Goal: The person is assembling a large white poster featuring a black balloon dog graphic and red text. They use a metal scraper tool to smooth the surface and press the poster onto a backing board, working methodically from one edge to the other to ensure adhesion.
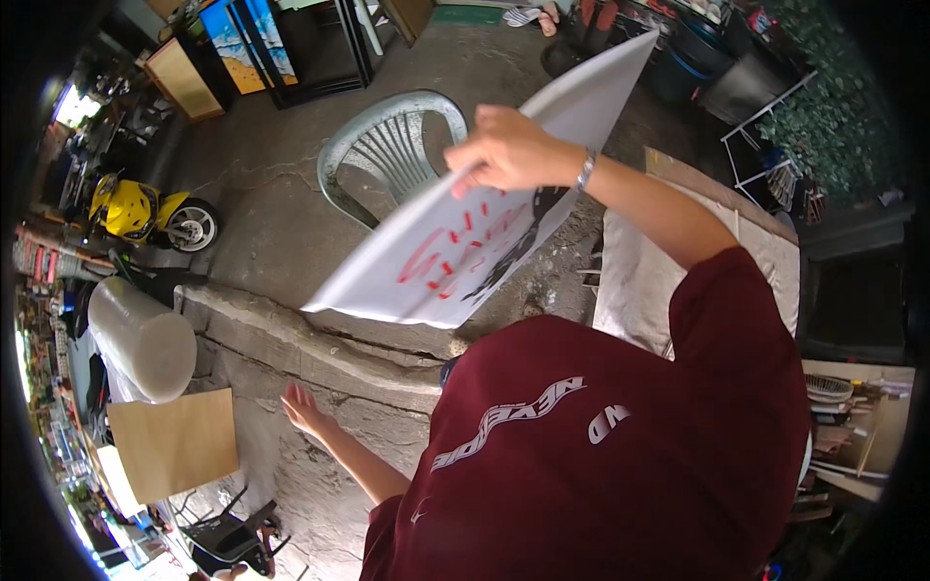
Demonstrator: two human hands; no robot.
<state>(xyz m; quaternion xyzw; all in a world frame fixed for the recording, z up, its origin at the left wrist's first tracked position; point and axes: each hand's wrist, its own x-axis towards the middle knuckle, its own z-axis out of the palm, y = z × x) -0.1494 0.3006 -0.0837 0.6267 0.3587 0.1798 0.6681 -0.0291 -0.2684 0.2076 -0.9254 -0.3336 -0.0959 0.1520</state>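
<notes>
My right hand (504, 150) is closed on the upper edge of a large white panel (387, 276) and holds it up at a slant. Red hand lettering and a black figure mark the panel's face, part of it hidden by my arm. Whether it is board or stretched canvas I cannot make out. Out to the left and lower, my left hand (308, 412) has its fingers stretched out with nothing in them. Behind the panel stands a worn pale green plastic chair (387, 145), partly covered by it.
At the left are a yellow motorbike (136, 208), a big roll of clear wrap (145, 339) and a plywood sheet (174, 441). A raised concrete ledge (310, 339) crosses the floor. A covered table (630, 271) stands right; framed pictures (247, 48) lean at the back.
</notes>
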